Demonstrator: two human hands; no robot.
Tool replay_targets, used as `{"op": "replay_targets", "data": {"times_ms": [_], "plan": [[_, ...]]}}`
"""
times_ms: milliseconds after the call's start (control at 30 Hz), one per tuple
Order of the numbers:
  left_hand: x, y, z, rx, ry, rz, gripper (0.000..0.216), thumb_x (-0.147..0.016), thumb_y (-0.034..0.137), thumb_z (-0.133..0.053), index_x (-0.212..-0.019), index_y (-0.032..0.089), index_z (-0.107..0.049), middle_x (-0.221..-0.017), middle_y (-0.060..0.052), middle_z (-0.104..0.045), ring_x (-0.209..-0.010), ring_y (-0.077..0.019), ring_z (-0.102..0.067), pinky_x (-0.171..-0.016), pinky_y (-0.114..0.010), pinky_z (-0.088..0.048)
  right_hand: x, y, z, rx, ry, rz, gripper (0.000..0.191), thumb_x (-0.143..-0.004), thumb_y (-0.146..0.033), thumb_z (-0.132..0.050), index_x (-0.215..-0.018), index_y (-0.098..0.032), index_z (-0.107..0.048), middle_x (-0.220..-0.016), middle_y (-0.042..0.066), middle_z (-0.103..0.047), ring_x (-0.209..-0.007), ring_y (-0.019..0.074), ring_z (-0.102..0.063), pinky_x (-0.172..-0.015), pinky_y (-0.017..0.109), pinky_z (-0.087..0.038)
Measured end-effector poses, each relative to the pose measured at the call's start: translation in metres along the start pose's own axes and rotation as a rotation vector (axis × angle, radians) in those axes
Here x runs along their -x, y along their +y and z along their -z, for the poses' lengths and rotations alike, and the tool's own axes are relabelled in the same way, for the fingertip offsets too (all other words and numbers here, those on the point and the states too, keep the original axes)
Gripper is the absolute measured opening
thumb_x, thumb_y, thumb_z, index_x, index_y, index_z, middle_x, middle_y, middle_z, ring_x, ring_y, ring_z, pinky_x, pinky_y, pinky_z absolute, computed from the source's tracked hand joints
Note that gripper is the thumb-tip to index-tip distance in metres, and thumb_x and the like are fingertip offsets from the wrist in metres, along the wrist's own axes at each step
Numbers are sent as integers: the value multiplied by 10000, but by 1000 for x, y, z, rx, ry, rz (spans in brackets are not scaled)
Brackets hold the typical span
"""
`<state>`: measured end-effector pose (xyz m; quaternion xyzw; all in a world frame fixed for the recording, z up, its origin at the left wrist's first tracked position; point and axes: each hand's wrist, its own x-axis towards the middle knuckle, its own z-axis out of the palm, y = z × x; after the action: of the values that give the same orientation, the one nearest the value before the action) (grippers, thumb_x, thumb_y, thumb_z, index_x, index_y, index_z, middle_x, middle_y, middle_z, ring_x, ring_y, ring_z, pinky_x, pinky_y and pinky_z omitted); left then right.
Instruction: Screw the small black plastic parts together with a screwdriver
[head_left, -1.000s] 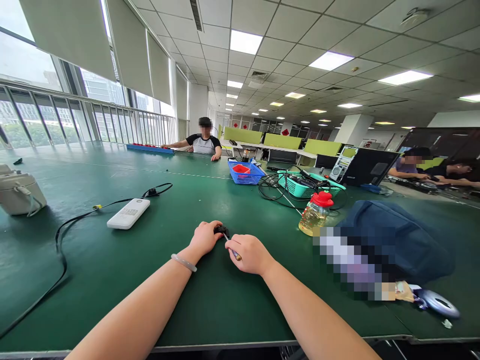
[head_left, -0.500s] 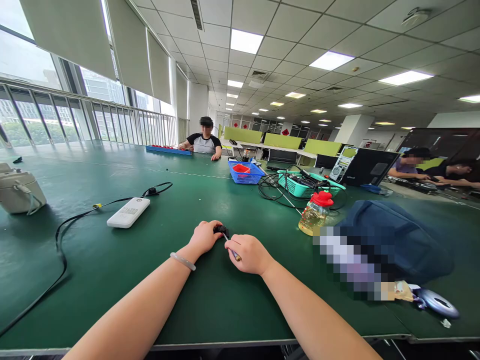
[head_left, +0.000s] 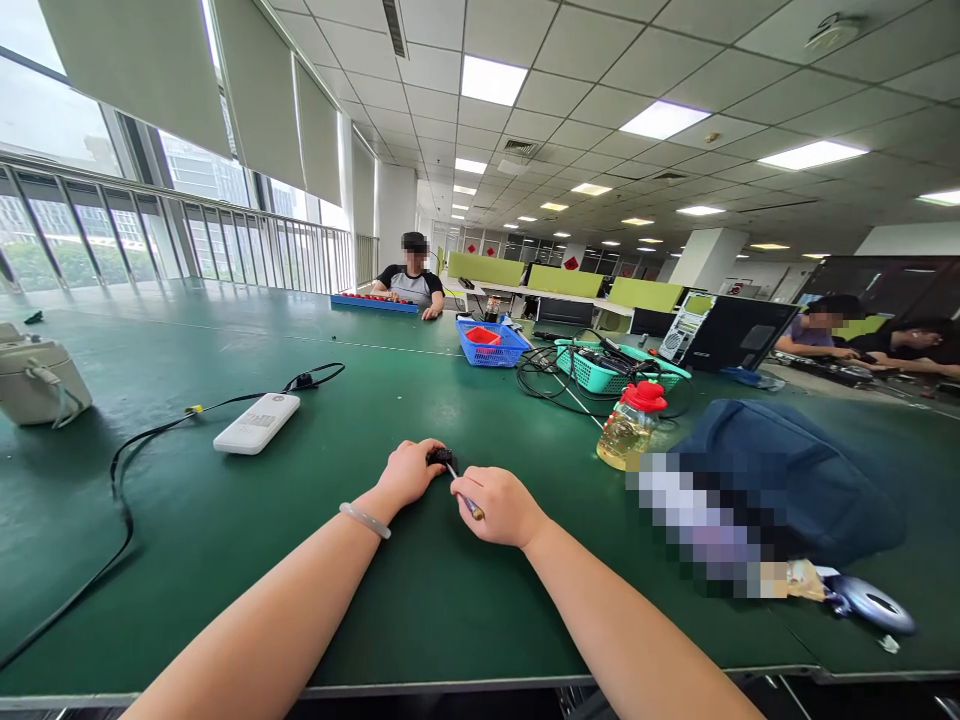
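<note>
My left hand point(head_left: 409, 472), with a pale bangle on the wrist, pinches a small black part point(head_left: 440, 456) against the green table. Its exact kind is too small to make out. My right hand point(head_left: 496, 505) is closed around a slim screwdriver point(head_left: 471, 506), whose butt end points back toward me. The screwdriver's thin metal shaft slants up to the left, and its tip meets or nearly meets the black part. My fingers partly cover both things.
To the left lie a white power bank point(head_left: 257, 424), a black cable point(head_left: 124, 490) and a beige bag point(head_left: 41, 380). On the right stand a red-capped bottle point(head_left: 628, 432), a teal basket point(head_left: 600, 378), a blue basket point(head_left: 491, 350) and a dark blue bag point(head_left: 787, 480). Across the table sits a person point(head_left: 411, 280) with a blue tray point(head_left: 375, 303).
The blue tray across the table has shifted to the right, and that person's arm has moved with it. My hands, the screwdriver and the black part look almost still.
</note>
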<state>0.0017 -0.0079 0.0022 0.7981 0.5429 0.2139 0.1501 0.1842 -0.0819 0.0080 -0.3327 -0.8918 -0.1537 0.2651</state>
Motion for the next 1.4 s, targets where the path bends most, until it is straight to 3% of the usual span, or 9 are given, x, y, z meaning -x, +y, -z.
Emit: {"op": "replay_targets", "data": {"times_ms": [133,367,600,800,1100,1400], "plan": [[1,0,0,4,6,-6,336,-830,260,-628,-1165,276,-648,-1091,-31,-718,-1141,-252,-565,-973,-349,-448,1,1,-1,-77,35,-64,112,-852,-155,-512,-871,-196,-614,-757,26,-603,-632,145,-552,-628,257,-426],[1,0,1,25,8,-18,324,-828,284,-627,-1151,275,-658,-1096,-30,-718,-1139,-246,-561,-967,-334,-446,0,5,0,-427,246,-373,144,-823,-174,-508,-832,-218,-645,-798,30,-667,-698,158,-615,-680,263,-493],[1,0,1,44,14,0,328,-819,339,-635,-1139,276,-659,-1055,-41,-720,-1120,-249,-571,-953,-341,-458,-1,15,-4,-682,328,-705,211,-827,-365,-564,-796,-206,-699,-628,7,-631,-512,146,-545,-499,261,-447],[1,1,2,52,6,4,328,-810,352,-640,-1130,285,-661,-1039,-33,-725,-1117,-255,-573,-949,-352,-465,2,29,-18,-883,443,-952,373,-720,-522,-669,-803,-165,-737,-611,36,-659,-434,132,-519,-451,274,-451],[1,0,1,71,8,13,341,-805,362,-641,-1135,280,-662,-1028,-43,-722,-1136,-258,-568,-957,-352,-461,3,33,-15,-900,487,-1024,372,-690,-537,-708,-771,-178,-761,-568,39,-664,-467,154,-553,-497,292,-476],[1,1,3,80,-3,9,327,-799,340,-643,-1118,275,-672,-1021,-40,-722,-1136,-249,-572,-958,-342,-461,4,37,-19,-1069,508,-1017,310,-667,-462,-756,-809,-190,-713,-565,-8,-639,-472,132,-559,-545,281,-473]]}}
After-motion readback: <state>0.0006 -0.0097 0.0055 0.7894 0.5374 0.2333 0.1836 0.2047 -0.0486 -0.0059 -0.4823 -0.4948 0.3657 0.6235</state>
